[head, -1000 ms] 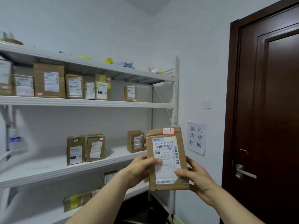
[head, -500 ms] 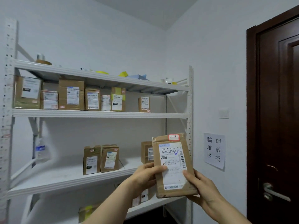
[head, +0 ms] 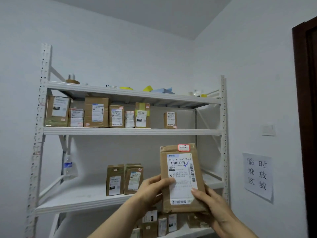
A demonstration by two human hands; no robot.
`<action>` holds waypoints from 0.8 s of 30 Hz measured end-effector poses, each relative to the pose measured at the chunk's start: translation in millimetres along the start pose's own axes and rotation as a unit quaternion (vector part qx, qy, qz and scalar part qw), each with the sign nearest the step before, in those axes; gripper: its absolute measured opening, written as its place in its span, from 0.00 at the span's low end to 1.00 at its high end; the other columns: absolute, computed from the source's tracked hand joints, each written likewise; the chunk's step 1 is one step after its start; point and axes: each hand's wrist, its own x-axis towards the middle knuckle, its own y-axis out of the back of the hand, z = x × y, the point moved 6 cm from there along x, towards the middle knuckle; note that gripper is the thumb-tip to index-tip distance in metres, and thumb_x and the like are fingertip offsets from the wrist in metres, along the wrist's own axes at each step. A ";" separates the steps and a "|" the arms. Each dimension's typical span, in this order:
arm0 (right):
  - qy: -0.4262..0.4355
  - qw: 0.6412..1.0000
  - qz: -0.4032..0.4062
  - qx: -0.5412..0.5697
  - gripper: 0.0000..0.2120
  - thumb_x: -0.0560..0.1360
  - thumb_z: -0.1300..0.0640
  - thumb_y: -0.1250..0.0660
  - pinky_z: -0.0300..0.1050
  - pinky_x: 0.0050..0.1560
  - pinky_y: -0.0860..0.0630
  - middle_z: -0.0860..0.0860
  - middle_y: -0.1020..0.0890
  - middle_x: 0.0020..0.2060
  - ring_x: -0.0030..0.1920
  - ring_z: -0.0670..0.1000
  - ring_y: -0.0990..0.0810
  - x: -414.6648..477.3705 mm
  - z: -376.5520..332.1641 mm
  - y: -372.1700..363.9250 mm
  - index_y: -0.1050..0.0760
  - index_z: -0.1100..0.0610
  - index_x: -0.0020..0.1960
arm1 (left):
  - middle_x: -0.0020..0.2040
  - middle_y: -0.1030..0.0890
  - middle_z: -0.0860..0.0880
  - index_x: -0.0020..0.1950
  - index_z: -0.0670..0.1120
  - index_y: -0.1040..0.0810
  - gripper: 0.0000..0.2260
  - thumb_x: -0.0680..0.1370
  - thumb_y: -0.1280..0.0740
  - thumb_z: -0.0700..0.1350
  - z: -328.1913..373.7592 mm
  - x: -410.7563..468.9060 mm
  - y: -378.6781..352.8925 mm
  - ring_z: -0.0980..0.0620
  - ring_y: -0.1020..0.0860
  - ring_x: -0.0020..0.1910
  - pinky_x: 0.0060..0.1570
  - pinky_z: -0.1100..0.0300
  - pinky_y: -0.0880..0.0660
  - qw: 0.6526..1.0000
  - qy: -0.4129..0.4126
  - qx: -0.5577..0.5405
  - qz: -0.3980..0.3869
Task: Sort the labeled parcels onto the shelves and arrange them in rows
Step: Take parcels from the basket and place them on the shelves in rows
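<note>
I hold a brown cardboard parcel (head: 181,177) upright in front of the white shelf rack (head: 130,131), its white shipping label and a small red-edged tag facing me. My left hand (head: 152,189) grips its left edge with the thumb on the label. My right hand (head: 212,205) grips its lower right side, thumb on the front. The parcel hangs level with the middle shelf (head: 82,200), at its right end. Two brown parcels (head: 124,179) stand side by side on that shelf. A row of several labeled parcels (head: 96,114) stands on the shelf above.
A lone small parcel (head: 169,120) stands right of the upper row. The top shelf holds tape rolls and blue and yellow items. A water bottle (head: 68,166) stands at the rack's left. More parcels (head: 159,222) sit on the bottom shelf. A paper sign (head: 257,176) and dark door (head: 307,117) are on the right.
My view has turned left and up, bringing the whole rack into sight and the door almost out of frame. Both hands keep the same grip on the parcel.
</note>
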 end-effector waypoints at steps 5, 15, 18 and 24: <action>0.022 1.000 0.006 0.011 0.19 0.68 0.62 0.28 0.43 0.36 0.21 0.57 0.15 0.45 0.40 0.53 0.15 37.5 1.9 -2.7 0.23 0.56 0.59 | 0.50 0.15 0.50 0.58 0.47 0.20 0.13 0.74 0.29 0.47 2.8 32.8 12.4 0.50 0.18 0.52 0.57 0.53 0.22 0.999 -0.015 0.002 0.029; 0.078 0.996 0.033 0.001 0.16 0.71 0.60 0.29 0.45 0.40 0.24 0.52 0.14 0.43 0.44 0.52 0.17 191.2 -9.1 7.3 0.22 0.53 0.58 | 0.51 0.15 0.50 0.63 0.48 0.23 0.16 0.75 0.29 0.44 23.3 174.8 43.5 0.53 0.16 0.47 0.41 0.59 0.20 0.996 -0.077 -0.002 0.047; 0.097 0.995 0.031 0.009 0.20 0.70 0.64 0.28 0.50 0.48 0.22 0.55 0.14 0.46 0.48 0.55 0.16 247.6 -16.3 4.2 0.23 0.54 0.60 | 0.50 0.15 0.51 0.64 0.48 0.23 0.18 0.75 0.29 0.41 41.8 225.2 59.0 0.55 0.16 0.45 0.40 0.60 0.20 0.992 -0.104 0.014 0.064; 0.161 0.986 0.048 0.018 0.11 0.72 0.61 0.30 0.46 0.42 0.24 0.51 0.14 0.41 0.43 0.51 0.16 347.3 -36.8 11.3 0.22 0.53 0.54 | 0.46 0.14 0.53 0.58 0.51 0.21 0.15 0.75 0.31 0.35 77.4 310.2 76.1 0.58 0.17 0.44 0.38 0.67 0.22 0.980 -0.166 0.072 0.082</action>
